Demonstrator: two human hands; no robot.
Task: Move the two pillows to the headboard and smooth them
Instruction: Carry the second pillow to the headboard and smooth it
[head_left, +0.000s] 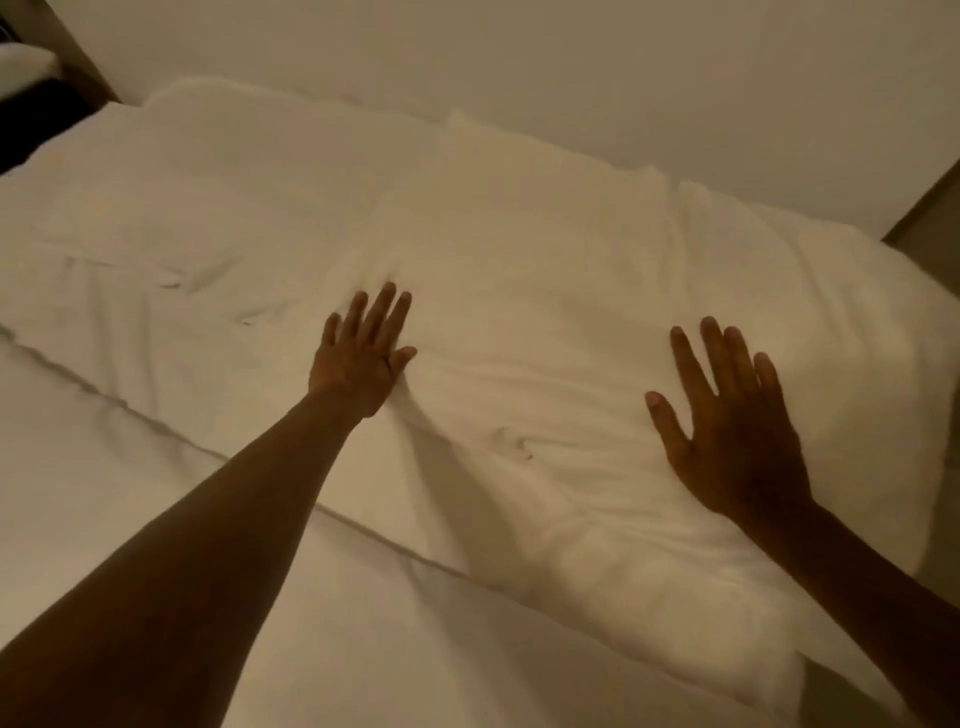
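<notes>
Head view: looks down over a white bed (130, 519) toward a pale wall (623, 78); the picture is dim and a little soft.
Near pillow: a white pillow (545, 364) lies on the bed on the right, its far edge close to the wall, its right end reaching the bed's right side.
Far pillow: a 2nd white pillow (234, 182) lies to the left of the 1st, also along the wall; the 2 pillows meet around the middle of the picture.
Left hand: the left hand (358, 358) rests flat, palm down, on the near pillow's left part, beside the seam between the 2 pillows.
Left fingers: the fingers (382, 312) are held straight and close together, holding nothing; the cloth bunches into small folds just ahead of them.
Right hand: the right hand (732, 431) lies flat, palm down, on the right part of the same pillow, well apart from the left hand.
Right fingers: spread wide, thumb out to the left, holding nothing.
Pillow surface: creases run across the cloth between the 2 hands.
Top left corner: a dark piece of furniture (31, 119) stands beside the bed; what it is cannot be told.
</notes>
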